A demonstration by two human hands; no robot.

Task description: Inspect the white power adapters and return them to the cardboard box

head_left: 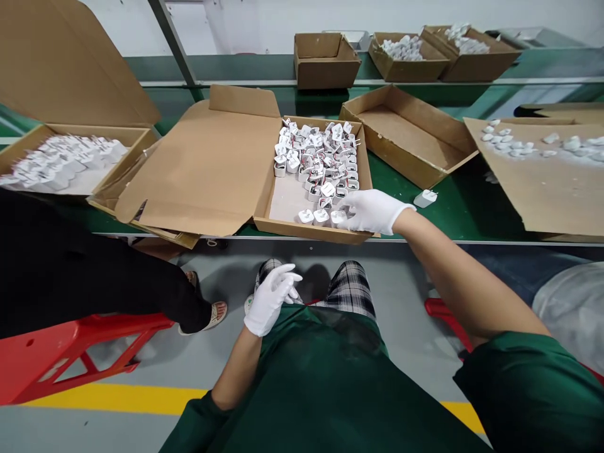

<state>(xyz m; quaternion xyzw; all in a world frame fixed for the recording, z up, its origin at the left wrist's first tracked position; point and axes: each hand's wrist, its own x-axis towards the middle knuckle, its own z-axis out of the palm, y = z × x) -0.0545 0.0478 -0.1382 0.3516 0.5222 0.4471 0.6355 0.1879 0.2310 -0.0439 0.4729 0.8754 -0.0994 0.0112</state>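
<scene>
My right hand (370,211), in a white glove, reaches into the front right corner of a shallow cardboard box (311,233). Its fingers are curled at a white plug adapter (338,218), the rightmost of three standing in a row along the box's front. Behind that row lie many open white plug housings (325,160) with small red wires showing. In its white glove, my left hand (271,299) rests above my lap, fingers stretched out and nothing in it. A single white adapter (425,198) lies on the green bench to the right of my right hand.
A cardboard flap (202,170) spreads left of the box. Another box (406,126) stands behind on the right. A sheet of cardboard with white parts (547,182) lies far right. Smaller boxes (328,63) line the shelf. People sit on both sides; a red stool (85,346) is at left.
</scene>
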